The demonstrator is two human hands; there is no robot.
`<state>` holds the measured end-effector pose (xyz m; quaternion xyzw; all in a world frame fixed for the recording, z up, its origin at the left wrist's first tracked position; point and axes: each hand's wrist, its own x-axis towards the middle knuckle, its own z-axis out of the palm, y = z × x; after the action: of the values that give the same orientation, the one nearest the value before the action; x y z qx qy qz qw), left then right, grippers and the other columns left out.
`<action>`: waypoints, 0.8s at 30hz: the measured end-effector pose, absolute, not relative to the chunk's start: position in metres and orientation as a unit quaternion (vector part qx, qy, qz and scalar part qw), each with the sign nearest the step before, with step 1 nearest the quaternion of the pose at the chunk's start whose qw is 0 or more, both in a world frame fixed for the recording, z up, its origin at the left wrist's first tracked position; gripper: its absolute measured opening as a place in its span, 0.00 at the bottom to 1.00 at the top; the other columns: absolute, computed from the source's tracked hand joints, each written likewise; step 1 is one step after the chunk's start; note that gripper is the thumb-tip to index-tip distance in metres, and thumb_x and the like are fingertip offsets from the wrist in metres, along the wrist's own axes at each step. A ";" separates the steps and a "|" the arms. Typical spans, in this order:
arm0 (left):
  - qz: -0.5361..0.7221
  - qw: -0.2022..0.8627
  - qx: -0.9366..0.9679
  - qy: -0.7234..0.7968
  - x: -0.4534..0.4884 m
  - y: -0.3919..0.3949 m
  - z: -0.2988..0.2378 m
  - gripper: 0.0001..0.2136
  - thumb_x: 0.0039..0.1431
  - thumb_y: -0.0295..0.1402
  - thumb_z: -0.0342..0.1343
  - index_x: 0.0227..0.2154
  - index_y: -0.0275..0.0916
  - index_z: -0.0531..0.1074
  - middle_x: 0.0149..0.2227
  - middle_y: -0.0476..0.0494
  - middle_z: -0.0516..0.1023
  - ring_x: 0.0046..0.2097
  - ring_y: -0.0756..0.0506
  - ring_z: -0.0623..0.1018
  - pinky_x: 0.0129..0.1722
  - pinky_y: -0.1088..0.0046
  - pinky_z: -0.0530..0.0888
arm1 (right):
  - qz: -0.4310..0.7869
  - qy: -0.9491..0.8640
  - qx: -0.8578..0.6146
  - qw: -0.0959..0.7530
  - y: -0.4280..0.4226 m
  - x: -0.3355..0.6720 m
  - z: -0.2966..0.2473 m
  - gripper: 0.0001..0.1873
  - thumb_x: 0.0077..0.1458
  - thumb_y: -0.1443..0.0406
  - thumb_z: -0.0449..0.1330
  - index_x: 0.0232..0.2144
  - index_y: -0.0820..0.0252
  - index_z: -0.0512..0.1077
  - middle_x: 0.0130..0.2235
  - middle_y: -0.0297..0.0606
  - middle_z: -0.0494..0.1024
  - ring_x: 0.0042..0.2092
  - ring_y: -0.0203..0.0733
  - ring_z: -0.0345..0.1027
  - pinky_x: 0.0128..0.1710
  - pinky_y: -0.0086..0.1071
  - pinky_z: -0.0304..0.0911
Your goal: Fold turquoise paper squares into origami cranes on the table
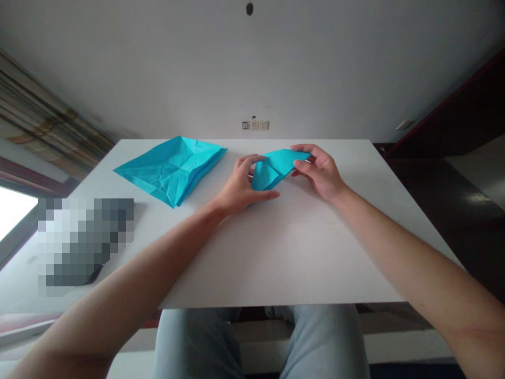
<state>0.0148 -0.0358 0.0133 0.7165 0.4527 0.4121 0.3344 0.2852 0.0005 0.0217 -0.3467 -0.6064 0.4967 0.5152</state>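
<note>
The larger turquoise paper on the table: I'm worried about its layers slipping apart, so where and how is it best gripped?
Probably at its near corner, coming from the near side, finger and thumb pinching the layers together. That corner of the larger turquoise paper juts out to a point, and stacked edges run from it up the right side.

Folded pc (278,164): matt paper, creased. Larger pc (165,163), approx 9 o'clock: paper too, v. crinkled. Tabletop (284,268): smooth, faint grain, sl. sheen. Curtain (47,100), 10 o'clock: cloth. Trousers (189,342), 6 o'clock: matt cloth.
</note>
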 end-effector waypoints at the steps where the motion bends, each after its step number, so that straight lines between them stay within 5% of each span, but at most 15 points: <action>1: 0.400 0.335 0.719 0.459 0.015 -0.037 0.014 0.47 0.48 0.46 0.83 0.70 0.44 0.72 0.73 0.31 0.70 0.60 0.36 0.80 0.59 0.58 0.82 | 0.496 -0.612 -0.349 0.508 -0.001 0.285 0.022 0.36 0.47 0.44 0.86 0.53 0.47 0.82 0.43 0.34 0.85 0.43 0.45 0.81 0.46 0.41 0.85; 9: 0.381 0.328 0.721 0.477 0.016 -0.040 0.022 0.38 0.59 0.41 0.76 0.71 0.40 0.73 0.60 0.33 0.82 0.54 0.39 0.81 0.56 0.60 0.80 | 0.478 -0.641 -0.366 0.477 -0.004 0.287 0.022 0.46 0.40 0.45 0.89 0.57 0.46 0.77 0.59 0.39 0.81 0.51 0.49 0.80 0.57 0.47 0.82; 15: 0.390 0.348 0.708 0.474 0.019 -0.041 0.025 0.30 0.66 0.43 0.70 0.68 0.37 0.77 0.52 0.38 0.86 0.49 0.41 0.82 0.49 0.66 0.78 | 0.462 -0.656 -0.352 0.483 -0.003 0.285 0.018 0.49 0.42 0.45 0.88 0.61 0.41 0.72 0.52 0.35 0.78 0.48 0.47 0.79 0.55 0.45 0.82; 24: 0.412 0.329 0.709 0.468 0.020 -0.040 0.023 0.26 0.64 0.44 0.72 0.63 0.39 0.82 0.64 0.35 0.86 0.48 0.42 0.84 0.51 0.64 0.79 | 0.449 -0.657 -0.355 0.491 -0.003 0.283 0.014 0.63 0.37 0.42 0.89 0.70 0.33 0.65 0.52 0.36 0.80 0.45 0.51 0.80 0.42 0.46 0.82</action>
<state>0.0202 -0.0401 0.0225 0.7094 0.4684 0.4116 0.3286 0.2832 -0.0030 0.0137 -0.3550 -0.6569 0.4485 0.4911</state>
